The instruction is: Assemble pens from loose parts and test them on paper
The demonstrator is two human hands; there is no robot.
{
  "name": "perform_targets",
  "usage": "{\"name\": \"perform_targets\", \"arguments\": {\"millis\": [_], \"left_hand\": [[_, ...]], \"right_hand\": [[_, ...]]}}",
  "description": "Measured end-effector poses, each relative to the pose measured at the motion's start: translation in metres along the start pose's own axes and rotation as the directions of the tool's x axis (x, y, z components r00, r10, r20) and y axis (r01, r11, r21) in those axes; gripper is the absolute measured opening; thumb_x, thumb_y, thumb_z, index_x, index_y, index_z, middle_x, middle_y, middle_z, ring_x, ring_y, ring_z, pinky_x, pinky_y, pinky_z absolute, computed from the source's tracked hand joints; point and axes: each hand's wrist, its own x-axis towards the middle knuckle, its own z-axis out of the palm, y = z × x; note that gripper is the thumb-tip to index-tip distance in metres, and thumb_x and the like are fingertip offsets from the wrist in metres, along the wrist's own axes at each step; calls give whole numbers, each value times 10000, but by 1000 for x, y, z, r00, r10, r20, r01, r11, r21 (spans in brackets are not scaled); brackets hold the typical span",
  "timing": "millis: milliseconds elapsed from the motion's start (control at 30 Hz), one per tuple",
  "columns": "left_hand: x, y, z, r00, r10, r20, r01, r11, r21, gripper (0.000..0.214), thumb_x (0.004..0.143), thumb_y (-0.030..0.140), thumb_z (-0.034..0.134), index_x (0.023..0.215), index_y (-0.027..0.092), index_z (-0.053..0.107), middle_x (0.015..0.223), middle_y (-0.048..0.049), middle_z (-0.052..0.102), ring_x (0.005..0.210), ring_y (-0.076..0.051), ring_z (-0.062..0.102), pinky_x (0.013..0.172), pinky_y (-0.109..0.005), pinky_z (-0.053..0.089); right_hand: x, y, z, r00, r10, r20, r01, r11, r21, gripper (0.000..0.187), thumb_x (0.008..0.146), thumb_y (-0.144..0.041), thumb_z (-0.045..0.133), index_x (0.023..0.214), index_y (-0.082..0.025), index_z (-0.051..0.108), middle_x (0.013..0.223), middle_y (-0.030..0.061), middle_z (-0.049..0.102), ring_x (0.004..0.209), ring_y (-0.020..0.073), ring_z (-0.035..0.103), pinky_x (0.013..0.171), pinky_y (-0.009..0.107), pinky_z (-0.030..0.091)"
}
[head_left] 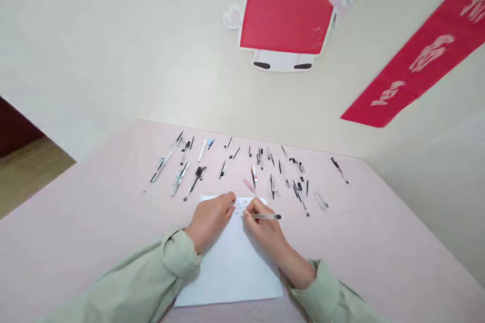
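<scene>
In my right hand (pixel 265 227) I am holding a clear-barrelled pen (pixel 265 216); the thumb and the fingers are gripping it near its writing end, and its black end is pointing out to the right. My fingers are hiding the tip, so I cannot tell if it is touching the white sheet of paper (pixel 231 275) under it. The sheet is lying before me on the pink table (pixel 113 197), and small dark marks are showing near its top, between my hands. My left hand (pixel 212 216) is resting on the upper left part of the sheet, with bent fingers; I cannot tell if they are pinching anything. Beyond the sheet, many pens and pen parts are lying scattered, among them a white pen (pixel 202 151), a pink piece (pixel 249 185) just behind the sheet, and a dark pen (pixel 340 169) well apart at the right. Pale green sleeves (pixel 140 280) are covering my forearms.
</scene>
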Motion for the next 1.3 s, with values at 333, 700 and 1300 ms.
{"name": "perform_targets", "arguments": {"millis": [333,700,1300], "left_hand": [[5,-1,5,1000,2,-7,-2,1000,25,134,910,279,460,1027,276,525,903,9,710,787,-196,657,590,-280,319],[5,1,1,1000,0,5,0,1000,26,147,909,278,458,1033,270,535,888,7,709,777,-197,654,586,-281,324],[6,-1,5,1000,-9,-3,9,999,38,154,911,271,450,1034,282,542,914,3,716,793,-197,663,590,-276,342]], "right_hand": [[0,-4,-2,999,-10,35,11,1000,-14,150,809,-201,462,673,-218,401,582,-50,446,569,131,446,576,247,309],[3,1,-8,996,73,-41,-66,984,163,178,836,-259,495,679,-220,422,612,-48,429,591,134,428,574,248,334],[2,-7,-8,997,48,58,-60,970,237,136,871,-258,469,816,-207,582,649,-26,536,633,144,505,628,260,380]]}}
